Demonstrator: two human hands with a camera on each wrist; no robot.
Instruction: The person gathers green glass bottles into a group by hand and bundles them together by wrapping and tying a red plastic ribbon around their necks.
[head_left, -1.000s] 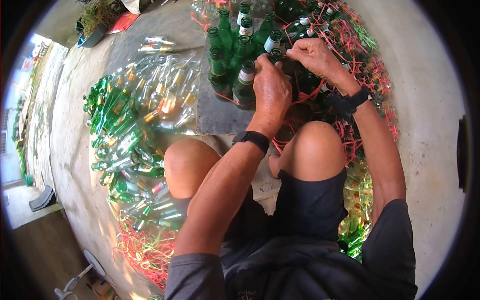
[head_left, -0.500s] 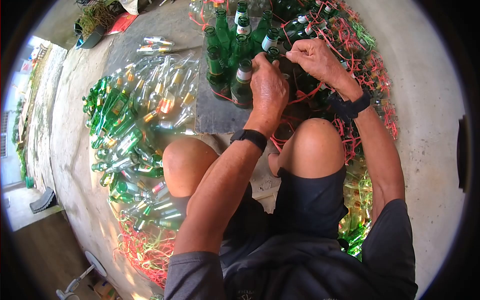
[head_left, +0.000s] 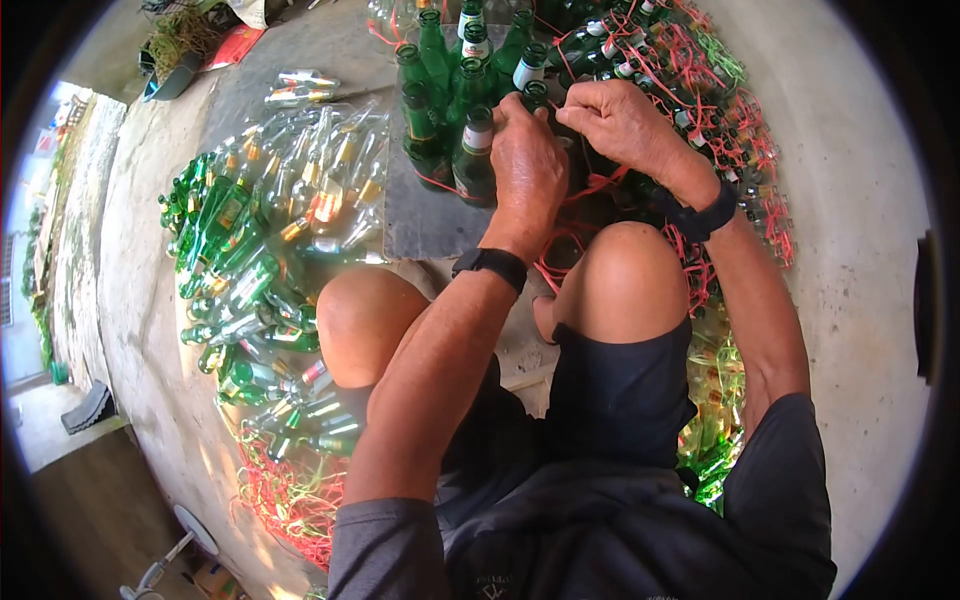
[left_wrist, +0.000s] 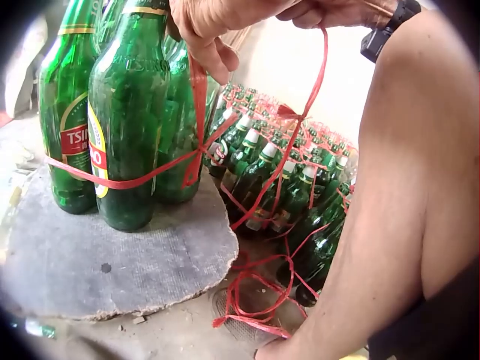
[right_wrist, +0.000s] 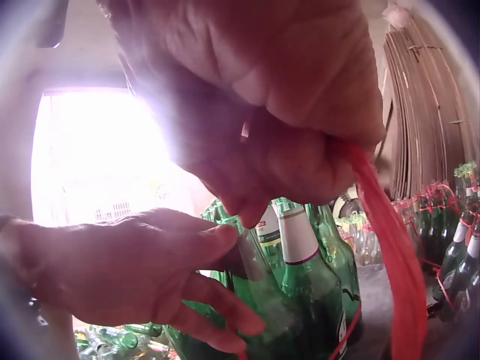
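Bottles: green ones (left_wrist: 127, 127) stood upright and close together, two with red-and-white labels showing.
Ribbon: red (left_wrist: 131, 182), it ran round their lower part and crossed in a tie at their right side.
Left hand (left_wrist: 214, 26): held the upright strand above the tie.
Right hand (left_wrist: 322, 10): gripped a knotted strand that slanted down past the bench.
Bench: grey (left_wrist: 112, 262), rough-edged, under the bottles.
Beyond: crowded floor bottles (left_wrist: 259, 176).
Leg (left_wrist: 405, 180): bare, at right, beside loose red loops (left_wrist: 255, 296).

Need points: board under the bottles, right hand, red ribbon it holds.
Board (left_wrist: 161, 270): left wrist view, bare top.
Right hand (head_left: 632, 132): head view, back of hand.
Red ribbon (right_wrist: 396, 259): right wrist view, hanging strand.
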